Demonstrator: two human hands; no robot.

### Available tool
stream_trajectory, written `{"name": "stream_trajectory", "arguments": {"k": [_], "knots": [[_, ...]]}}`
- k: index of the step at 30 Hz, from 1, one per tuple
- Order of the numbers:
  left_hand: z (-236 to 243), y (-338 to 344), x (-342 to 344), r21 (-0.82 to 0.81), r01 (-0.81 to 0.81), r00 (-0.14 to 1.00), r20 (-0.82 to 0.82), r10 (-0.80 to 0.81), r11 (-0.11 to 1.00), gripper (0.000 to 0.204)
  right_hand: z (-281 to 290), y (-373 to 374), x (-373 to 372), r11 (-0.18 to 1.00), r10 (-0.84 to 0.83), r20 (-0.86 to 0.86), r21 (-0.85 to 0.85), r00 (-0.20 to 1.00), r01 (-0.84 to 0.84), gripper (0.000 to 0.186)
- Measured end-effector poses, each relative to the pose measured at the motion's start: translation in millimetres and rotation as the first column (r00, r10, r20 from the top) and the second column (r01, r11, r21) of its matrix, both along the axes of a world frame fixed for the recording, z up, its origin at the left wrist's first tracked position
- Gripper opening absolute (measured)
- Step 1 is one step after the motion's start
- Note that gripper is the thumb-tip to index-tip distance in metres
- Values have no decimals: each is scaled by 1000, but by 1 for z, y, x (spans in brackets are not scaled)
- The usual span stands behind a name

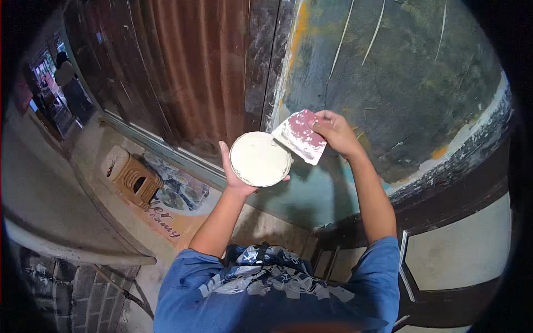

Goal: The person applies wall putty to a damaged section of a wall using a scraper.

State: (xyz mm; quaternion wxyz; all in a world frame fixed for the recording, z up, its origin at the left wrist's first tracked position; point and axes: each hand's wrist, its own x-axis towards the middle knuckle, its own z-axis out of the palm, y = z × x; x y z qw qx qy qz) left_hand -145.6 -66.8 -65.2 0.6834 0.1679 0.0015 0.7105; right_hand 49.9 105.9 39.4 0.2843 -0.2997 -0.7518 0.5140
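Note:
My left hand (233, 172) holds a round container (259, 161) of smooth cream-white paste from below, with fingers showing at both sides of it. In my right hand (338, 136) is a flat, squarish pink scraper (302, 133), pinched by thumb and fingers at its upper right and smeared with white paste along its lower and left parts. The scraper's left corner is at the container's upper right rim; I cannot tell whether they touch. Behind both hands is a weathered grey-green surface (400, 66) with white scratches and orange patches.
Reddish-brown corrugated panels (189, 66) stand upper left. A tan plastic stool (125, 172) sits on a printed sheet (183, 222) at left, above a curved ledge (83, 247) and block wall (72, 299). A person (75, 89) stands far left. A dark-framed panelled surface (455, 244) is lower right.

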Motion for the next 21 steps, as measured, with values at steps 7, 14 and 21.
{"name": "stream_trajectory", "arguments": {"k": [7, 14, 21], "knots": [[11, 6, 33, -25, 6, 1000, -7, -6, 1000, 115, 4, -1, 31, 999, 42, 195, -35, 980, -36, 23], [25, 13, 60, 10, 28, 1000, 2, -28, 1000, 116, 19, 6, 68, 997, 30, 176, -76, 984, -17, 21], [29, 13, 84, 71, 63, 996, 59, -67, 996, 116, 47, -5, 94, 986, -12, 79, -164, 997, 25, 18]]}}
